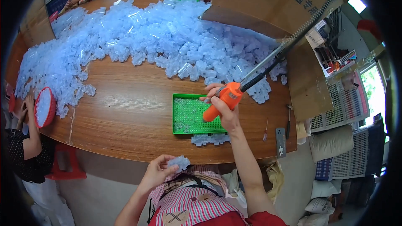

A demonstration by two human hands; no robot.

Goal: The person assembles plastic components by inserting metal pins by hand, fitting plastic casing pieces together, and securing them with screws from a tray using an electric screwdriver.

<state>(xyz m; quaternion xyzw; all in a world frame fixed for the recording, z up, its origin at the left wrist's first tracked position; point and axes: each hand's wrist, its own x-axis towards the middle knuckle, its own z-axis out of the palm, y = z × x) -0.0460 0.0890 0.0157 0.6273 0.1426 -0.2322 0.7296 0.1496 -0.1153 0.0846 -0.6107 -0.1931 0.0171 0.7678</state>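
My left hand (161, 170) pinches a small translucent pale-blue plastic piece (179, 163) just off the table's near edge. Wrapped round an orange electric screwdriver (229, 96), my right hand (226, 111) holds it over a green tray (174, 115). The screwdriver hangs from a black cord and a coiled spring. Small metallic screws (186, 117) are scattered in the tray's gridded bottom. The tool's tip points into the tray, and I cannot make out whether a screw is on it. Against the tray's near side lies a short row of similar plastic pieces (209, 139).
A wide heap of clear-blue plastic pieces (138, 33) covers the table's far part. A cardboard box (268, 4) stands at the far right. Right of the tray lie a thin screwdriver (266, 129), a hammer (289, 121) and a phone (281, 142). Co-workers sit left and beyond, one beside a red basket (45, 106).
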